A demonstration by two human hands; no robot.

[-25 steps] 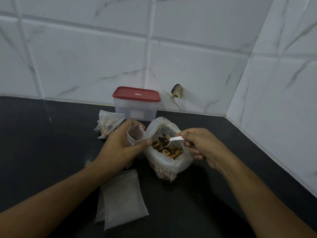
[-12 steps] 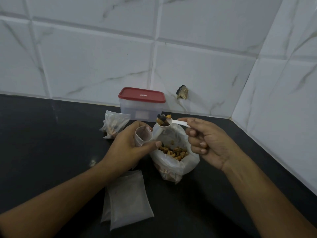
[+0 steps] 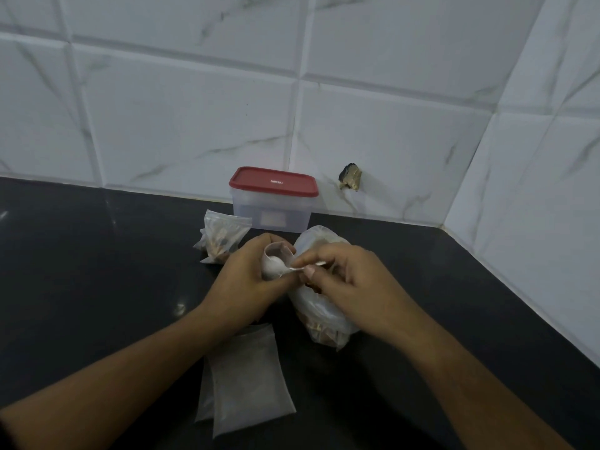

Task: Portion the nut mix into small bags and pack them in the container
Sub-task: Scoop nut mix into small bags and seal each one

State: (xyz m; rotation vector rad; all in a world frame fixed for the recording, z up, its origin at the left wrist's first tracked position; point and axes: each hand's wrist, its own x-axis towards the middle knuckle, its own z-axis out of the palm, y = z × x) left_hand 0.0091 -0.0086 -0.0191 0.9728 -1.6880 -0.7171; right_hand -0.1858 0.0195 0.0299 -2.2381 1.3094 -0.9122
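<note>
On the counter (image 3: 97, 271), the small bag (image 3: 281, 249) is gripped open by the left hand (image 3: 243, 284). The spoon (image 3: 275, 266), heaped over the nut mix bag (image 3: 326, 318) half a second ago, has been tipped into it, handle pinched by the right hand (image 3: 354, 287). A portion is judged delivered. Counted: one filled bag (image 3: 220, 237) and one lidded container (image 3: 272, 203) at the back edge, two empty bags (image 3: 250, 381) (perhaps more) near the front edge.

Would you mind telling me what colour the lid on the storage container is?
Red, on the lid of the clear container; seen in the head view.
</note>
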